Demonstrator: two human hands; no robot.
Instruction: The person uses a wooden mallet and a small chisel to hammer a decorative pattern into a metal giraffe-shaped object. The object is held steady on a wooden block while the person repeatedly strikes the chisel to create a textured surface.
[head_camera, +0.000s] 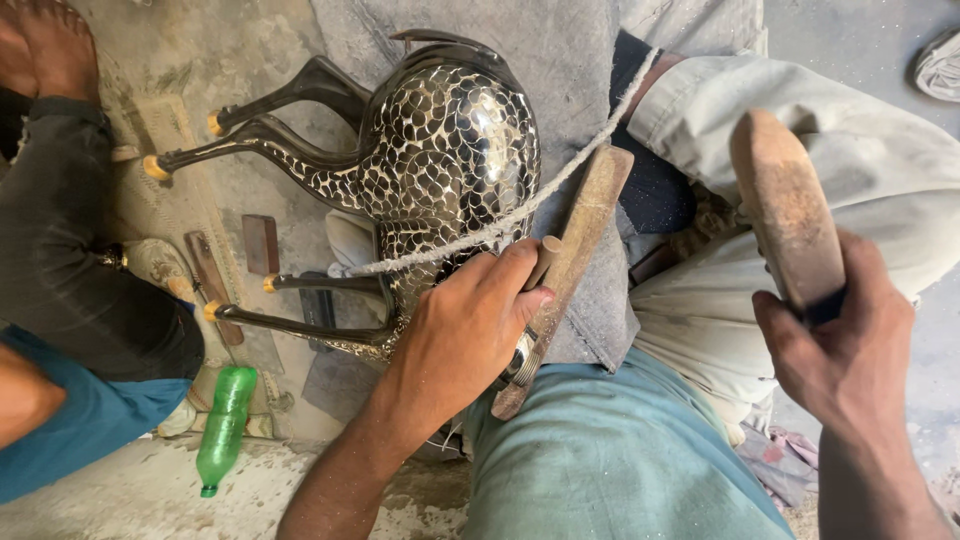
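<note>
A dark animal figure (440, 170) with a scale-like inlaid pattern is seen lying on its side across grey cloth (560, 60) on the person's lap, its four thin legs stretched toward the left of the view and tipped with small yellowish caps; a pale rope (520, 215) is drawn across its patterned body, running up toward the right. The left hand (465, 330) is closed around a short wooden-handled tool (545, 262), which is pressed against the lower part of the figure's body, just beside the rope; a long flat piece of wood (575, 255) lies slanted beneath that hand, against the figure (whether the hand grips it too cannot be told). The right hand (840, 340) is closed around the lower end of a worn wooden mallet (785, 205), which is held raised and well apart from the figure, over the pale trouser leg. At the left edge, another person's dark trouser leg (70, 260) and bare foot (45, 45) are visible; a green plastic bottle (225, 425) lies on the dusty floor near the figure's lower legs; two small brown blocks (260, 243) rest on the floor between the legs.
</note>
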